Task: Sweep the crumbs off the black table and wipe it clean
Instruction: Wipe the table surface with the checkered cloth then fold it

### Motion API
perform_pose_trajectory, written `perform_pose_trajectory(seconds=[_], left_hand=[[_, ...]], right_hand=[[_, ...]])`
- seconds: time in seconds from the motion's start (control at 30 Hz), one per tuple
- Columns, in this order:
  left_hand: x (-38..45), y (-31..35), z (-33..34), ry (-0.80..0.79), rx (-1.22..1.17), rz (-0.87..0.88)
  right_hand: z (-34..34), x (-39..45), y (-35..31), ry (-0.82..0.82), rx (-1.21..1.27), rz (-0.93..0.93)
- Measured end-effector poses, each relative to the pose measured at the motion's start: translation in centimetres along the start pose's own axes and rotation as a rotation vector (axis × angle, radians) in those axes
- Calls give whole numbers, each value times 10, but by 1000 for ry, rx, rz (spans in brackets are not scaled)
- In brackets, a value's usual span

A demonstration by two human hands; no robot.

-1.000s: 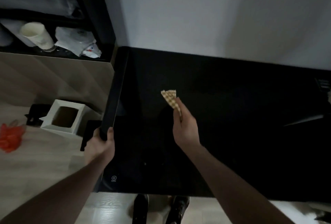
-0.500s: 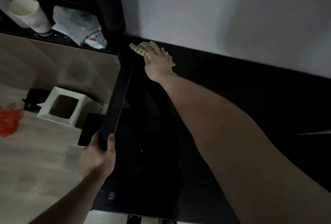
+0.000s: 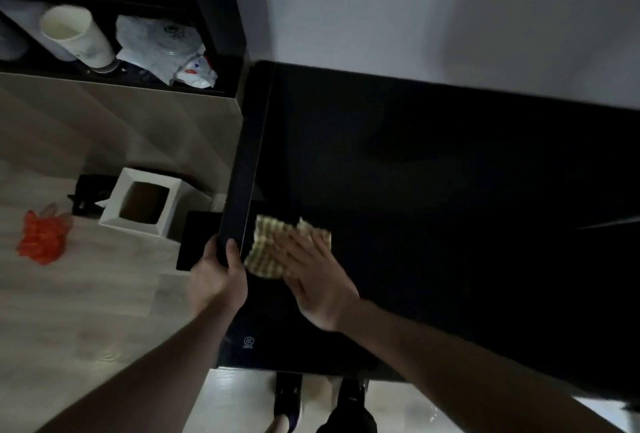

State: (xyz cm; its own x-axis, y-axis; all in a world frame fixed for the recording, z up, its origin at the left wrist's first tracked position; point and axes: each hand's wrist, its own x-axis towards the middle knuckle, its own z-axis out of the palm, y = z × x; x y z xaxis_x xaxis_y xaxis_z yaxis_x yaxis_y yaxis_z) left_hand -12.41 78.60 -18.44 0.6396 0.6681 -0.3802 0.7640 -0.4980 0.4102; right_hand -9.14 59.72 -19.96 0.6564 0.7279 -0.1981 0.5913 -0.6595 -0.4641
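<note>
The black table fills the middle and right of the view, glossy and dark; I cannot make out any crumbs on it. My right hand lies flat, fingers spread, pressing a yellow-and-white checked cloth onto the table near its left edge. My left hand grips the near end of a long black board that runs along the table's left edge. The cloth's left side almost touches this board, just beside my left thumb.
Left of the table on the floor stand a white open box and an orange plastic bag. A dark shelf at the back left holds a white cup and a crumpled plastic bag. A pale wall backs the table.
My right hand went with the cloth out to the far left corner, then dragged it back along the left edge to beside my left hand. The left hand kept its grip.
</note>
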Motion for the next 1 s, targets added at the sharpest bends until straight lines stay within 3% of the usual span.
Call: perform_pose_trajectory(seconds=[0.17, 0.27, 0.37, 0.47, 0.63, 0.83, 0.93, 1.0], left_hand=[[-5, 3, -7, -11, -6, 20], [-6, 4, -8, -8, 14, 24], [-6, 6, -5, 12, 21, 16], [-4, 5, -1, 19, 27, 7], [2, 1, 6, 52, 12, 10], [5, -3, 12, 79, 1, 1], [6, -4, 13, 103, -19, 41], [7, -5, 14, 123, -16, 62]], right_hand=[[20, -105, -30, -135, 122, -28], [8, -116, -28, -127, 300, -40], [-13, -87, -5, 93, 518, 107], [-64, -23, 38, 341, 554, 257], [-148, 96, 131, 554, 398, 339], [-177, 182, 212, 386, 106, 375], [-157, 195, 220, 237, -61, 409], [-139, 191, 211, 229, -100, 442]])
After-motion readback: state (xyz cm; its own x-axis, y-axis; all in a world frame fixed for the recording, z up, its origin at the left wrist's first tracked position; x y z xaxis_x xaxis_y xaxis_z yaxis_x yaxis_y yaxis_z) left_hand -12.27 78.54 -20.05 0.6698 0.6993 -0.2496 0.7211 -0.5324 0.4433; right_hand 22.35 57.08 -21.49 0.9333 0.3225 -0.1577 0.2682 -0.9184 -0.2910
